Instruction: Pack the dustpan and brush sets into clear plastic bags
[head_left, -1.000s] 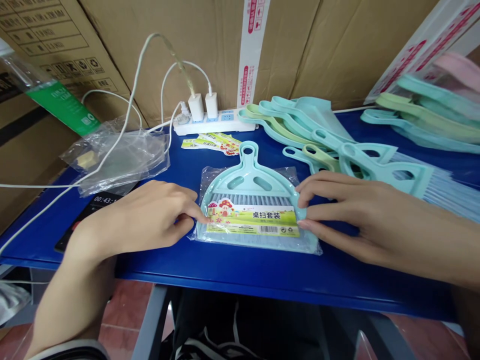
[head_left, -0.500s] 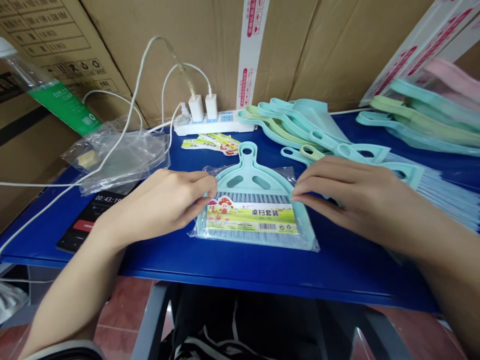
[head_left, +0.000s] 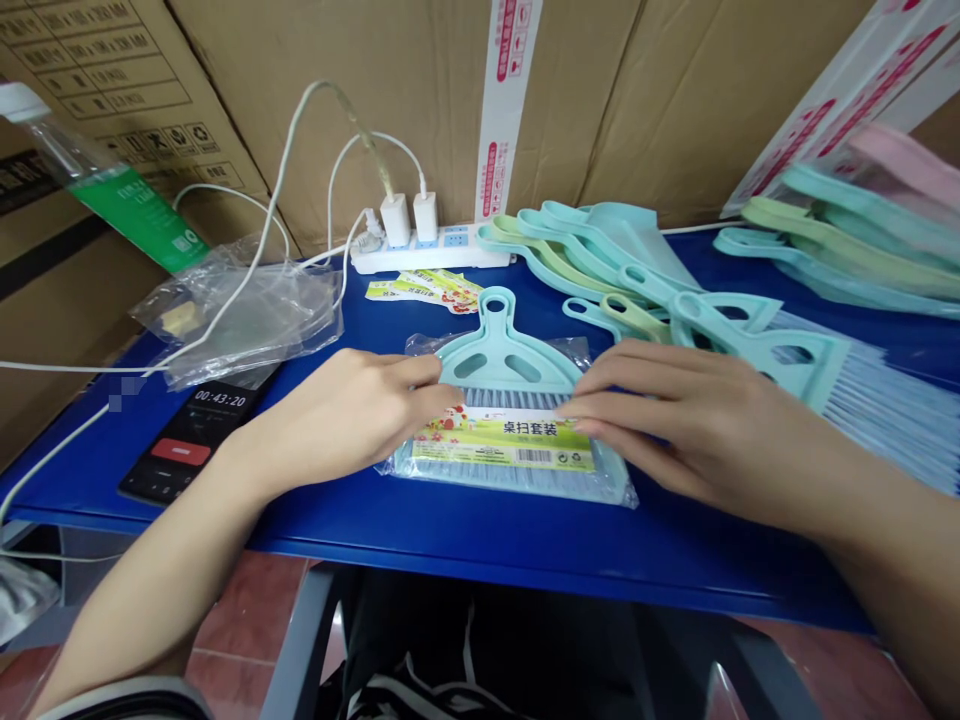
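A light-blue dustpan (head_left: pixel 480 372) with a matching brush (head_left: pixel 525 483) nested on it lies flat in a clear plastic bag (head_left: pixel 628 494) before me. Its round-holed handle points away from me, outside the bag's visible top edge. A printed label card (head_left: pixel 517 440) with mushroom pictures lies across the bristles. My left hand (head_left: pixel 364 410) is closed at the left side, its fingertips on the bag by the label's left end. Over the right side reaches my right hand (head_left: pixel 675 415), fingers stretched and slightly apart, tips touching the label's right end.
Loose dustpans (head_left: pixel 600 250) and brushes (head_left: pixel 787 350) lie behind my right hand, with bagged sets (head_left: pixel 847 240) at far right. Spare label cards (head_left: pixel 427 290) lie near a power strip (head_left: pixel 435 250). Empty plastic bags (head_left: pixel 255 310), a phone (head_left: pixel 191 430), a bottle (head_left: pixel 127 200) and cables are at left.
Both hands have moved inward from the pan's side edges, fingertips now over the label's ends. The bagged set stays in place.
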